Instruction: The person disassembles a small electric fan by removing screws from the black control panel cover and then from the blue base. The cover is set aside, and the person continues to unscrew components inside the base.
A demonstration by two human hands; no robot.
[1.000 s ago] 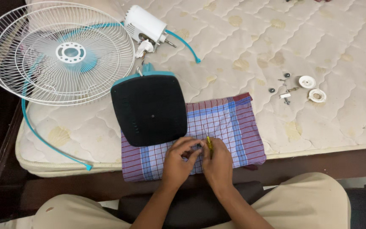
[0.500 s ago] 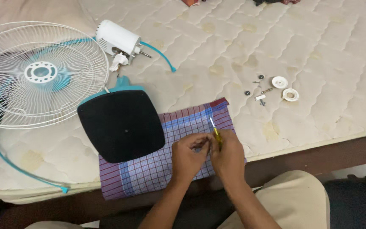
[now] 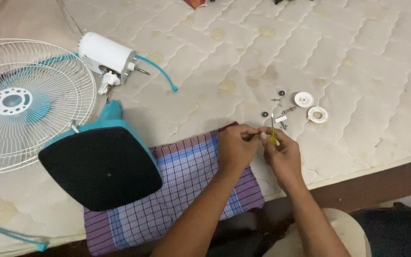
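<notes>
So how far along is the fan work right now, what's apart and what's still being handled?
Apart already: the white wire guard lies flat on the mattress, the white motor housing lies beside it, and loose screws and washers sit by two white caps. In hand: the right hand holds a yellow-handled screwdriver, the left hand pinches something small. Left: nothing is rejoined; the black-bottomed base rests on the checked cloth.
</notes>
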